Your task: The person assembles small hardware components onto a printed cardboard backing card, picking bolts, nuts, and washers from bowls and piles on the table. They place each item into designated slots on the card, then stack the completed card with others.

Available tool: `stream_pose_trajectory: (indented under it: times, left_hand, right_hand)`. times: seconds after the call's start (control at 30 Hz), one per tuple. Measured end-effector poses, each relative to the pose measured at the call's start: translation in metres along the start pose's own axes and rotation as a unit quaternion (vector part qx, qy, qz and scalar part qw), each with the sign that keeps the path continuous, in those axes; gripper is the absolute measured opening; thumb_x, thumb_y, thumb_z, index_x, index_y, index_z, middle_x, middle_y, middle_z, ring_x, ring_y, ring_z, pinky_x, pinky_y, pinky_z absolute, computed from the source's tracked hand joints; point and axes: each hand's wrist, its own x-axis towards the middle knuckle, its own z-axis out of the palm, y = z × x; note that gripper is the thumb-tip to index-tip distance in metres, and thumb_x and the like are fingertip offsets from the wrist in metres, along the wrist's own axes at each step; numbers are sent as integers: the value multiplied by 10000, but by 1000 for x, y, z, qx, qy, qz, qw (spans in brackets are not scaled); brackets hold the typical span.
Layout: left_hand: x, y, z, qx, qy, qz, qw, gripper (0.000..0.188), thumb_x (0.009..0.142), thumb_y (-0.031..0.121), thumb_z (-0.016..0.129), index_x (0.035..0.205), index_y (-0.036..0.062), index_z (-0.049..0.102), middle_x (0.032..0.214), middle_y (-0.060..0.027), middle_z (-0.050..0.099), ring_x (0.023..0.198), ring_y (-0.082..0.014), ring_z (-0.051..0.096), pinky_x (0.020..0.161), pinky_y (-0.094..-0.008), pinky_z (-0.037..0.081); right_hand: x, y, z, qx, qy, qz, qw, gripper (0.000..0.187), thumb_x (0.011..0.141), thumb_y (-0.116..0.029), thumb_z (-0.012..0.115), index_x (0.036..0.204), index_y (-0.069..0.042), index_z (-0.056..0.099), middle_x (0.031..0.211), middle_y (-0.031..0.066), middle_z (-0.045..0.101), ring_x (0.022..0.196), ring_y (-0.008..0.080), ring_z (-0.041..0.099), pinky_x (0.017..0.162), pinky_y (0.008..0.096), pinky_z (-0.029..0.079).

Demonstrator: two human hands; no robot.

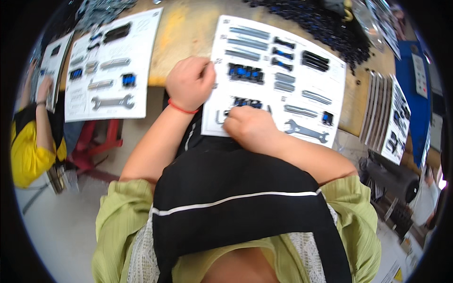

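Note:
A white board (271,30) printed with outlines lies in front of me, with metal and black parts laid out in groups on it. My left hand (189,83) is at its left edge, fingers curled closed; what they may hold is hidden. Over the lower part, my right hand (251,126) pinches down beside a hex key (219,117) and a cluster of black-and-blue fasteners (246,102); its fingertips are hidden. Farther up are silver rods (247,43), black-and-blue fasteners (246,73) and black rods (315,61). An open-end wrench (306,131) lies right of my right hand.
A second filled board (106,70) lies to the left on the wooden table (177,28). Black parts (325,30) are heaped at the back right, grey parts (96,14) at the back left. Boards stand stacked (377,108) at right. Another person's hand (45,88) works at far left.

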Motion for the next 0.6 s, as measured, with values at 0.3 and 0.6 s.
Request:
stream_pose_trajectory:
  times: [0.3,0.6]
  left_hand:
    - [-7,-8,1,-51,-34,-71,996,69,851,72,648,820,11,654,745,-120,620,642,-268,584,612,-352,467]
    - [68,43,25,-246,-185,-186,933,117,910,53,629,1000,-12,664,865,-22,651,756,-82,591,684,-228,474]
  right_hand:
    - [-25,46,-63,11,185,122,975,154,784,-156,738,890,-81,654,862,72,625,761,278,617,662,368,529]
    - [-160,217,-149,-187,365,499,764,266,840,-154,699,1072,-29,661,1032,180,638,1002,366,607,880,422,493]
